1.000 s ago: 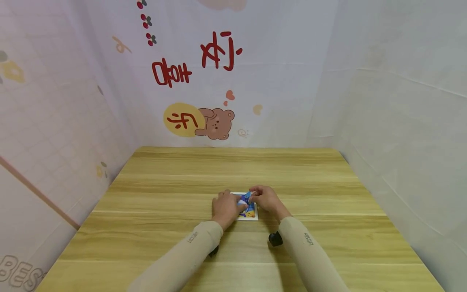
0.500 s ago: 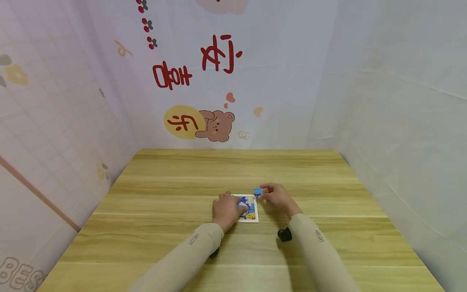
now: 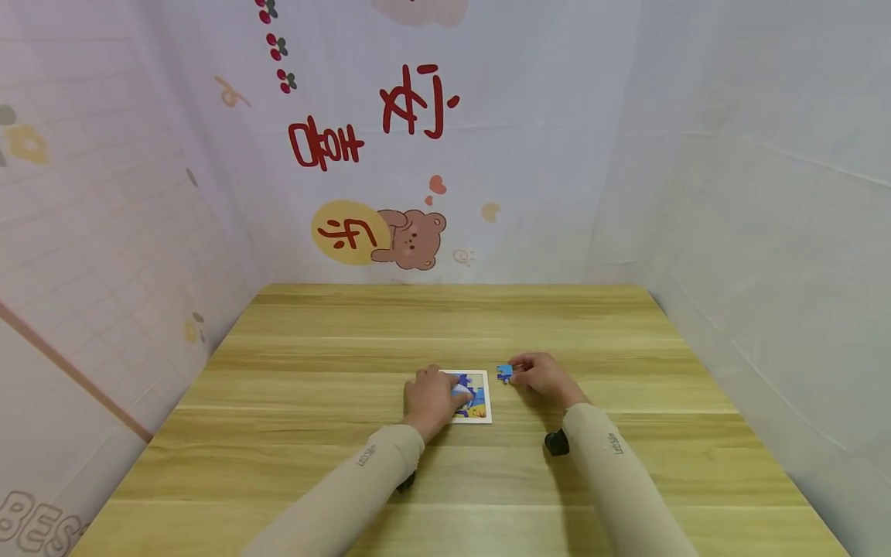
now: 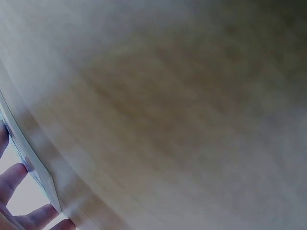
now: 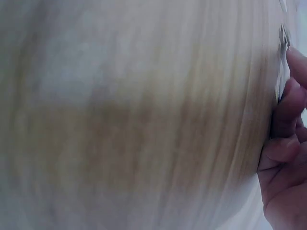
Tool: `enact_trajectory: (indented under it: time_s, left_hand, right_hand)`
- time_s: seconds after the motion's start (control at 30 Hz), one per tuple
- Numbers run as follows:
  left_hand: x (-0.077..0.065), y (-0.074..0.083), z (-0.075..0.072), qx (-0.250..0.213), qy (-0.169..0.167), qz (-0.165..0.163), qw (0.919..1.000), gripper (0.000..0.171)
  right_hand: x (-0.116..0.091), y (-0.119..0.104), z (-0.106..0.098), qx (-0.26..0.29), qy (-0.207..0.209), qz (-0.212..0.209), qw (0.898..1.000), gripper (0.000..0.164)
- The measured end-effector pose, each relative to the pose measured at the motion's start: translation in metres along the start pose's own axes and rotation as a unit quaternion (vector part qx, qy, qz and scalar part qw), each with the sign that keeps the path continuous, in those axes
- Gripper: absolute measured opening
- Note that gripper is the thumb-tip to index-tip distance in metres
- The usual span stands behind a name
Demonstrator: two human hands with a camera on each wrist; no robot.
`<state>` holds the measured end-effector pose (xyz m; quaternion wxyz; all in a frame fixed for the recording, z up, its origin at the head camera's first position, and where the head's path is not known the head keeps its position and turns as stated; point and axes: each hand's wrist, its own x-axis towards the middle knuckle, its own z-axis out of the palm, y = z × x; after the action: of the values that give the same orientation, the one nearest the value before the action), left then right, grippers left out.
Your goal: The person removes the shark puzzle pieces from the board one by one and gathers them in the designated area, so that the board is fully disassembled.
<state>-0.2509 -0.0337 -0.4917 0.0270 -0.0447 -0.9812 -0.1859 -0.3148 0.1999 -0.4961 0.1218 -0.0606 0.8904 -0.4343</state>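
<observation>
In the head view, a small jigsaw puzzle (image 3: 475,399) in a white frame lies flat on the wooden table. My left hand (image 3: 430,398) rests on its left side, thumb on the blue and yellow picture, covering part of it. The left wrist view shows that hand's fingertips (image 4: 19,168) touching the frame's edge (image 4: 38,165). A gap with a pale yellow bottom shows at the picture's upper right. Right of the frame, my right hand (image 3: 545,377) pinches a blue jigsaw piece (image 3: 504,373) at or just above the table; which, I cannot tell. The right wrist view catches its curled fingers (image 5: 288,108).
The wooden table (image 3: 334,333) extends on all sides of the puzzle. White printed cloth (image 3: 543,139) hangs behind it and along both sides. A dark wrist camera (image 3: 557,442) sits under the right sleeve.
The right hand has lifted the blue piece out of the puzzle's upper right and carried it rightward, past the frame. My left hand stays on the puzzle.
</observation>
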Motion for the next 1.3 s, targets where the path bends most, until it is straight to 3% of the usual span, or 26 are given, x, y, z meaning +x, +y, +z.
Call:
enact_trajectory:
  time_s: [0.47,0.73,1.03,1.3]
  left_hand:
    - [0.004,-0.003,0.005,0.011,0.000,0.000,0.9999,0.048]
    - [0.004,-0.003,0.004,0.012,-0.002,0.001,0.9999,0.048]
    - [0.004,-0.003,-0.002,0.011,-0.007,0.005,0.9999,0.050]
    - [0.003,-0.015,-0.011,-0.040,0.003,0.025,0.9989,0.053]
  right_hand:
    - [0.001,-0.001,0.007,-0.057,0.024,-0.008,0.998,0.030]
    - [0.000,-0.003,0.009,-0.060,0.035,-0.003,0.998,0.028]
    - [-0.005,-0.015,0.011,-0.051,0.035,0.000,0.998,0.038]
    - [-0.005,-0.035,0.033,-0.054,0.042,-0.031,0.997,0.031]
